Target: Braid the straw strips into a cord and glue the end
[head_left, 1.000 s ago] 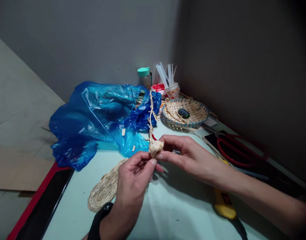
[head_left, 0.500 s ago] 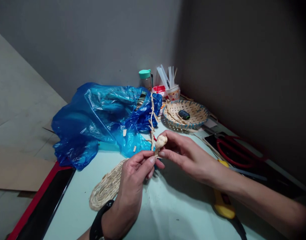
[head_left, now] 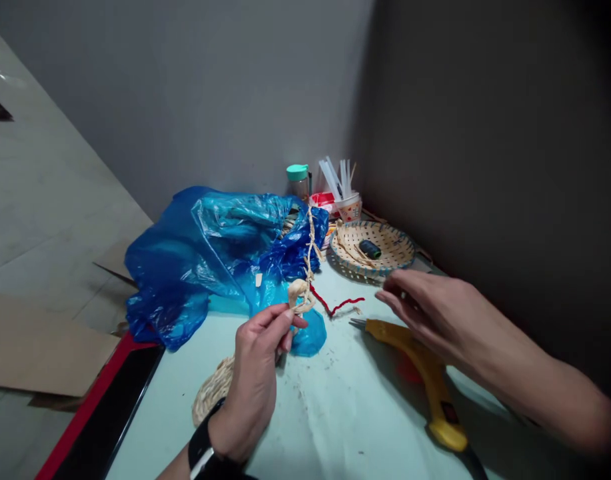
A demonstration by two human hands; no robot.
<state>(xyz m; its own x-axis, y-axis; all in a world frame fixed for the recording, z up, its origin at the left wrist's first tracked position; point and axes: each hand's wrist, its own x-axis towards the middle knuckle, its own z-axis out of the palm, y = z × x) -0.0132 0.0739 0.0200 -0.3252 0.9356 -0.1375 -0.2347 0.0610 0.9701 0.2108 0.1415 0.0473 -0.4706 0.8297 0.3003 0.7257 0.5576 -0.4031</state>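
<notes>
My left hand (head_left: pixel 258 363) pinches a small knotted straw piece (head_left: pixel 299 293) at the end of a braided straw rope (head_left: pixel 311 240) that runs back toward the blue plastic bag (head_left: pixel 215 253). A coiled straw mat (head_left: pixel 212 399) lies on the table partly under that hand. My right hand (head_left: pixel 430 310) hovers with fingers stretched out and holds nothing; it is just above the tip of a yellow glue gun (head_left: pixel 425 377). A red string (head_left: pixel 335 305) lies on the table between the hands.
A round woven basket (head_left: pixel 372 248) holds a dark spool. Behind it stand a cup of white sticks (head_left: pixel 346 200) and a green-capped jar (head_left: pixel 298 180). The table (head_left: pixel 345 427) meets grey walls at the back and right; its left edge is red and black.
My right hand let go of the straw knot and moved right over the glue gun. The left hand still holds the knot. The camera view shifted, uncovering the glue gun and red string.
</notes>
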